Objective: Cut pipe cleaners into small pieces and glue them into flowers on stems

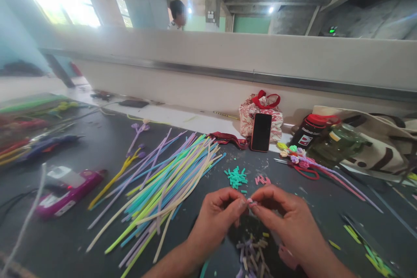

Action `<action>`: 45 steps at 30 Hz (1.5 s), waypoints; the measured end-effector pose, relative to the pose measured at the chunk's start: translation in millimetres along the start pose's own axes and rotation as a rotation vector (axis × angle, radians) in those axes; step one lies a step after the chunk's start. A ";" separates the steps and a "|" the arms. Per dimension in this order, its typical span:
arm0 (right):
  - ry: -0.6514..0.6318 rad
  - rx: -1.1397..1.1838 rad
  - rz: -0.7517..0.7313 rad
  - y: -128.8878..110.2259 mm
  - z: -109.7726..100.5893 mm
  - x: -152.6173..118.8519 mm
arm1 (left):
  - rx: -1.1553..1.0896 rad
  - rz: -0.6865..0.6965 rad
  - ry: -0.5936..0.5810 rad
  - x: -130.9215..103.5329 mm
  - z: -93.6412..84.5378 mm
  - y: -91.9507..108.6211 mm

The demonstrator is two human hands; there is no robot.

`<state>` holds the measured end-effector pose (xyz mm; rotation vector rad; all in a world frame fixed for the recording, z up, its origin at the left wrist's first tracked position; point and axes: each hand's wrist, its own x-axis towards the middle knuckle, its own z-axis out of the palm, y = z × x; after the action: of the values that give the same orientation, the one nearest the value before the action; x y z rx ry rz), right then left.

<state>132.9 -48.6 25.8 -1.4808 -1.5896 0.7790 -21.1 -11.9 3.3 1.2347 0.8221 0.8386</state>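
Observation:
My left hand (221, 213) and my right hand (286, 215) meet low in the middle of the view, fingertips closed in a pinch. Between them is a small pink-and-white fuzzy piece (251, 202), apparently bent pipe cleaner; both hands seem to touch it, though fingers hide part. Just beyond the hands lie short cut green pieces (236, 177) and a few pink pieces (262, 180). Nearer me, below the hands, is a heap of short purple and beige pieces (252, 257). Long pastel pipe cleaners (163, 191) spread in a loose bundle to the left.
A magenta glue gun (71, 193) lies left, beside pipe-cleaner flowers (132, 156). A phone (261, 132) leans on a patterned bag (246, 115). At right are a black bottle (304, 134), a green jug (337, 145), more flowers (298, 156) and yellow-green pieces (373, 249). Behind the partition is a person (177, 15).

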 end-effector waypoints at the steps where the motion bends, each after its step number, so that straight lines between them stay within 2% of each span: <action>1: -0.005 -0.016 -0.003 -0.2 0.2 0.0 | -0.032 -0.051 -0.012 1.1 -0.3 -0.2; 4: -0.016 -0.047 -0.014 0.5 1.3 0.2 | -0.122 -0.160 -0.038 3.8 -0.8 -1.7; 6: -0.024 -0.063 -0.014 1.7 2.1 1.2 | -0.164 -0.181 -0.016 4.4 -0.7 -2.6; 16: -0.018 -0.007 0.041 3.3 5.0 2.1 | -0.156 -0.144 0.098 5.2 1.7 -0.4; 21: 0.045 0.010 0.058 4.0 4.6 2.7 | -0.122 -0.130 0.106 6.8 -0.1 -3.1; 29: 0.058 -0.011 0.044 0.9 4.0 2.3 | -0.043 -0.104 0.149 3.1 3.3 1.9; 45: 0.024 0.058 0.114 9.0 5.9 3.2 | 0.109 -0.038 0.155 2.6 4.2 -1.6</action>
<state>132.3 -43.8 15.7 -1.5433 -1.4631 0.8618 -16.0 -11.7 2.1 1.2562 1.0250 0.8761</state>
